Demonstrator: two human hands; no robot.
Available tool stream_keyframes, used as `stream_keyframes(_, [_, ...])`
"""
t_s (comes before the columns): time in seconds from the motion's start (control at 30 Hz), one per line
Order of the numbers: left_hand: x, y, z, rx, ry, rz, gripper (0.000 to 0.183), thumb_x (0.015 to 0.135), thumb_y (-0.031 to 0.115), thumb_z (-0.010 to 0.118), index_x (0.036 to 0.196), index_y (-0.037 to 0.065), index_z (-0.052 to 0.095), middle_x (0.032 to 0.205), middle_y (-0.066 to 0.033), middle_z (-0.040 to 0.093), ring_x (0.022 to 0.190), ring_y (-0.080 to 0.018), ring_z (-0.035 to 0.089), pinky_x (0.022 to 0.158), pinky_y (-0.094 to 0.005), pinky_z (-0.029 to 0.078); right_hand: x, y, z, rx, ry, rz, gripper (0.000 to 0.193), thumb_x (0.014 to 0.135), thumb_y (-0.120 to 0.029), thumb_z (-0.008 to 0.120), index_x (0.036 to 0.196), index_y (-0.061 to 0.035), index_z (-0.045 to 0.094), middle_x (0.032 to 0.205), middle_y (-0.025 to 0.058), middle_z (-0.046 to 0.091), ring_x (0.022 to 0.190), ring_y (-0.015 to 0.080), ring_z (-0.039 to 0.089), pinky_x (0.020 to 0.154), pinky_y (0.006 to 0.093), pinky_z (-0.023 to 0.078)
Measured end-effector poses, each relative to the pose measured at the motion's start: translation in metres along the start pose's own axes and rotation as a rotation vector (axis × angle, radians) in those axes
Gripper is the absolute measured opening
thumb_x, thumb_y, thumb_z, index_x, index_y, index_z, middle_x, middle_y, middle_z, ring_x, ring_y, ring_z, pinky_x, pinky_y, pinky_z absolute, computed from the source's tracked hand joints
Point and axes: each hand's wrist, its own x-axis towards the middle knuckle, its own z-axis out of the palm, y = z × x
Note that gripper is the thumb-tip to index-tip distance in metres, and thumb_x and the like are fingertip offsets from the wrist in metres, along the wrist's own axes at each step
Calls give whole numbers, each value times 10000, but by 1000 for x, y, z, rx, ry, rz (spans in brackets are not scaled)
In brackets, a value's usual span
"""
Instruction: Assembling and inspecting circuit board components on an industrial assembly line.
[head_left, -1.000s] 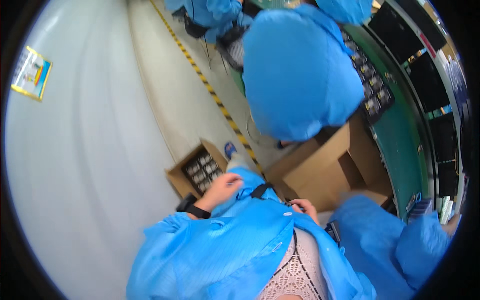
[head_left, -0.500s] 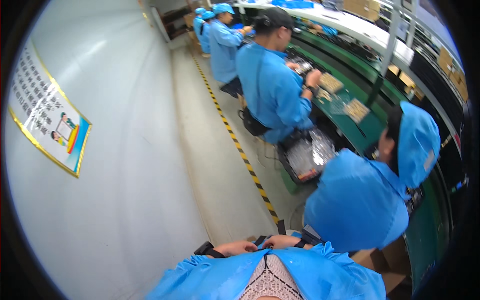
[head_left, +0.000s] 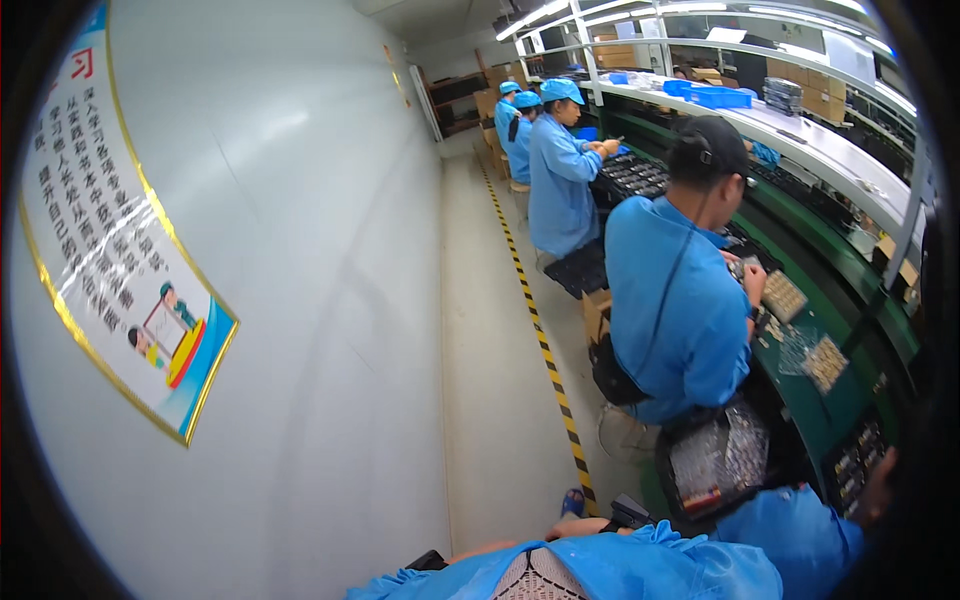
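Both of my hands are low at my waist, at the front of my open blue jacket [head_left: 660, 560]. Only a thin strip of my left hand [head_left: 482, 552] shows above the cloth, beside a dark wrist device [head_left: 427, 561]. My right hand [head_left: 574, 528] shows its back, with a black wrist device [head_left: 630, 512] on that arm. The jacket hides the fingers of both hands, so anything in them cannot be seen. Just beyond my right hand a foot in a dark blue sandal [head_left: 573, 502] stands on the floor.
A pale wall with a gold-edged poster [head_left: 150, 290] rises on the left. Yellow-black floor tape [head_left: 545, 350] runs along the aisle [head_left: 480, 330]. Co-workers in blue [head_left: 670, 310] sit at a green bench [head_left: 800, 390] on the right. A black bin of clear packaging [head_left: 720, 460] stands behind one.
My view has lifted and shifted left, showing more of the far aisle and shelving. My hands have sunk toward the lower edge, and their fingers are now hidden. The nearest co-worker is mostly out of view.
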Motion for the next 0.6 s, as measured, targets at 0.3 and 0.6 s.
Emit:
stream_keyframes(0.3, [73, 71, -171, 18, 155, 54, 331, 870, 276, 446, 1087, 33, 507, 1047, -99, 551, 971, -200, 510, 845, -302, 382, 54, -6, -195, 79, -46, -64, 385, 859, -228, 425, 1123, 41, 502, 1086, 179, 562, 981, 255, 539, 859, 326, 392])
stream_keyframes(0.6, [216, 145, -340, 394, -188, 158, 323, 861, 273, 455, 1071, 34, 516, 1032, -104, 557, 953, -200, 518, 828, -304, 389, 130, 79, -277, 547, 462, -23, 387, 821, -329, 508, 1054, -25, 562, 988, 123, 612, 847, 201, 562, 769, 359, 435])
